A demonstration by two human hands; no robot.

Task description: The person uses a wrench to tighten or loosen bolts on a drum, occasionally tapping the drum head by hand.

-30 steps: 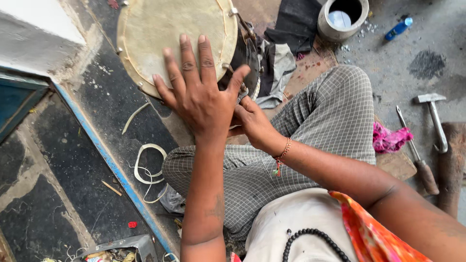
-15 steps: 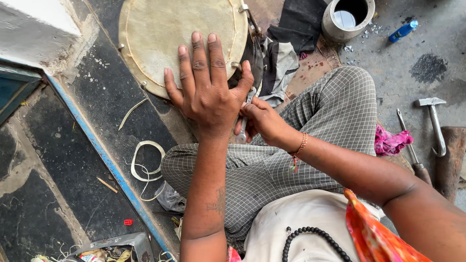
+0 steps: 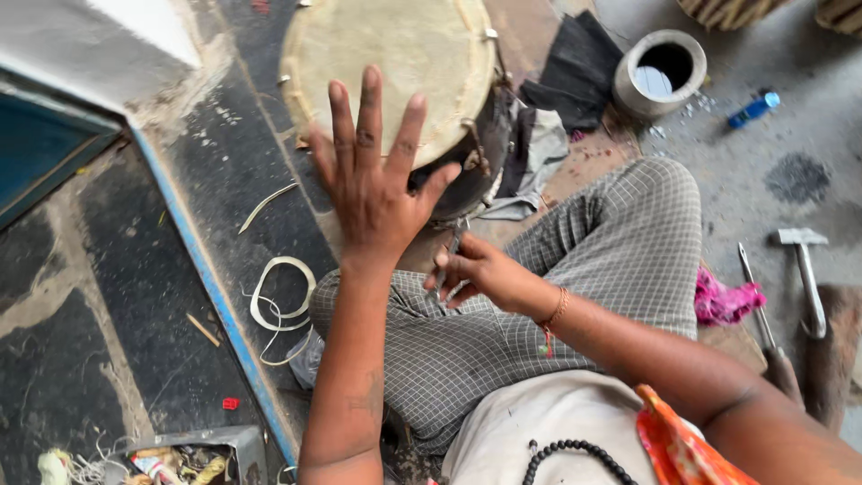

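You are holding your left hand (image 3: 373, 184) up with all fingers spread wide, gripping nothing, its palm hovering over the near edge of the drum (image 3: 395, 67) lying ahead of your knees. Your right hand (image 3: 480, 272) is curling closed around what looks like a thin metal tool (image 3: 452, 250). A grey cylindrical pot (image 3: 660, 72) is standing beyond, apparently holding water.
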